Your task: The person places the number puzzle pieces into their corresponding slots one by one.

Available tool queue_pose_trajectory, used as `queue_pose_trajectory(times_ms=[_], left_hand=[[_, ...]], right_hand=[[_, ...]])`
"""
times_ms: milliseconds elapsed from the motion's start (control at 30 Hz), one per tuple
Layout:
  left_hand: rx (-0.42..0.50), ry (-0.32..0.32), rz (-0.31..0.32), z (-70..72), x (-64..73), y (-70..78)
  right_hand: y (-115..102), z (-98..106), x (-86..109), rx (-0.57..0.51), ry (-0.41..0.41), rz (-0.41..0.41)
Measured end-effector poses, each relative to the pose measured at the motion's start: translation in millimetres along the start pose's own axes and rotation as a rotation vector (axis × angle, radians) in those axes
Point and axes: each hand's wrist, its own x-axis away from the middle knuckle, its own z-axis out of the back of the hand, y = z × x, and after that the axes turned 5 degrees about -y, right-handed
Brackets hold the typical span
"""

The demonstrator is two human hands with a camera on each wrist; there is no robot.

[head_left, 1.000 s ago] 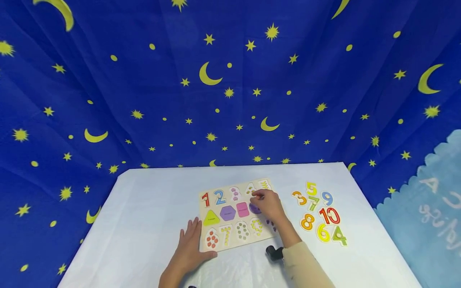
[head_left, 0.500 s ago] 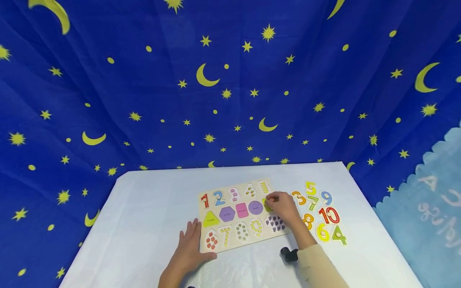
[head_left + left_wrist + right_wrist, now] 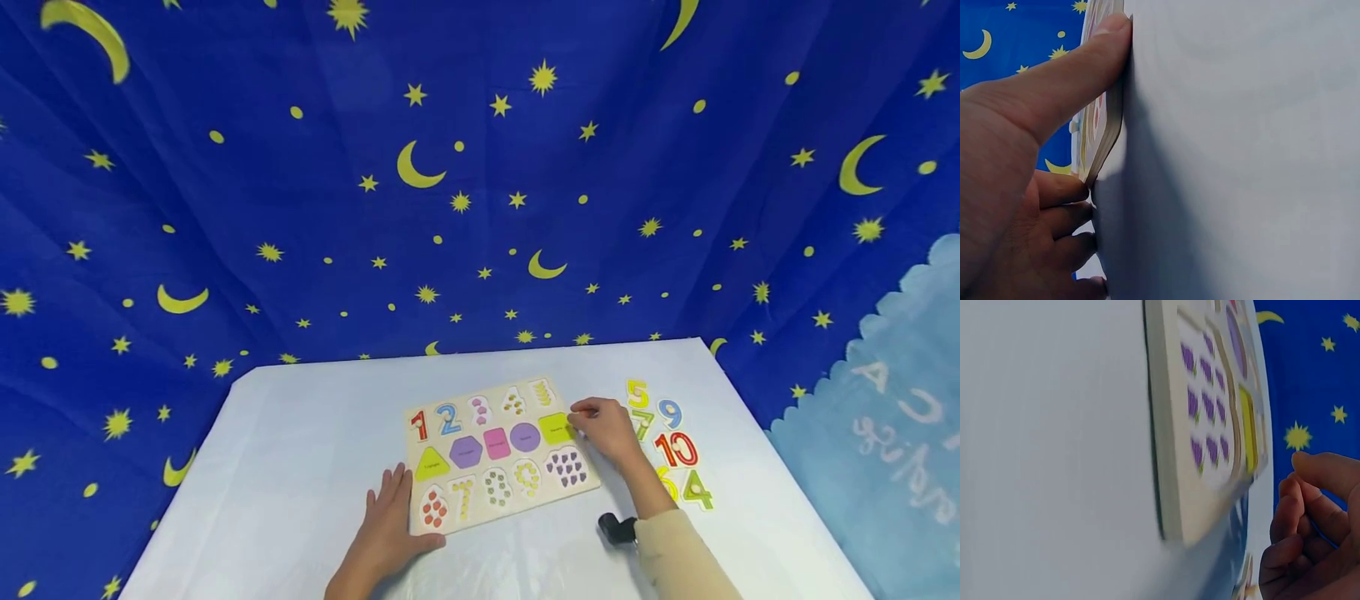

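A wooden number puzzle board lies on the white table, tilted slightly. A red 1 and a blue 2 sit in its top row; the other number slots show printed pictures. My left hand rests at the board's near left corner, fingers spread along the left side and thumb on the front edge. Just off the board's right side hovers my right hand, fingers loosely curled, with no piece visible in it. It covers the spot between the yellow square and the loose numbers.
Loose number pieces lie right of the board: a yellow 5, a green 7, a blue 9, a red 10, a green 4 and a partly hidden yellow 6. A blue star-patterned curtain hangs behind.
My right hand has moved right, from over the board's purple circle across the yellow square to beyond the right edge. It now hides the orange 3 and 8. My left hand stays at the board's corner.
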Motion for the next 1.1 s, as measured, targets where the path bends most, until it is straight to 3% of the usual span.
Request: queue_pose_trajectory(times_ms=[233, 700, 1100], left_hand=[[0.007, -0.003, 0.01, -2.1, 3.0, -0.8], [0.001, 0.016, -0.021, -0.8, 2.8, 0.3], [0.013, 0.016, -0.023, -2.3, 2.8, -0.1]], right_hand=[[18, 11, 1.8, -0.003, 0.017, -0.055], [32, 37, -6.3, 0.002, 0.089, -0.087], [41, 46, -8.9, 0.08, 0.125, -0.106]])
